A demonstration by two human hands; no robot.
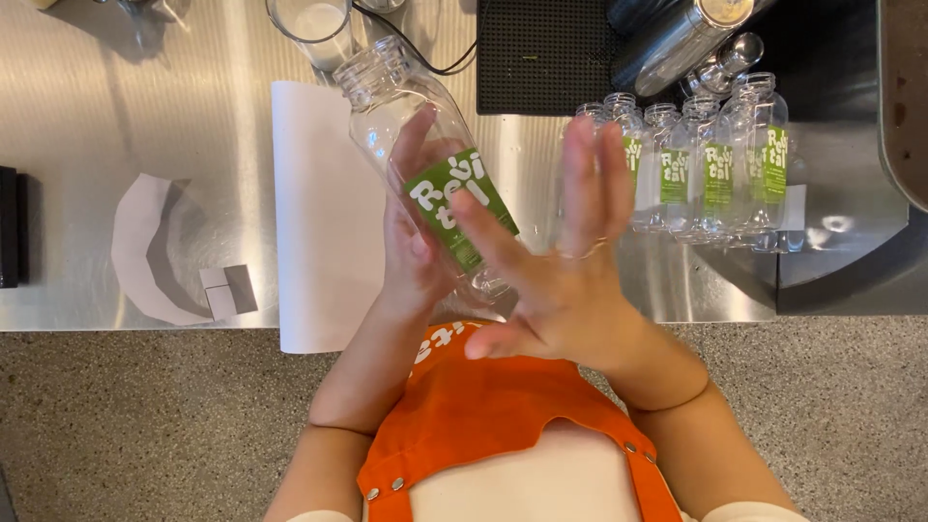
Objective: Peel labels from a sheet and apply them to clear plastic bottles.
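My left hand [414, 246] grips a clear, empty plastic bottle [396, 111] with a green label [462, 198], holding it tilted with its open neck pointing away and to the left. My right hand [561, 261] is spread flat, fingers apart, and its index finger presses on the green label's lower edge. Both hands hover above the front edge of a steel counter [116, 106].
A row of several clear bottles with green labels [696, 164] stands at the right. A white paper sheet [314, 222] lies under the held bottle. A black rubber mat [541, 53], a glass cup [314, 29] and steel shakers [681, 39] sit at the back. Paper scraps [145, 246] lie left.
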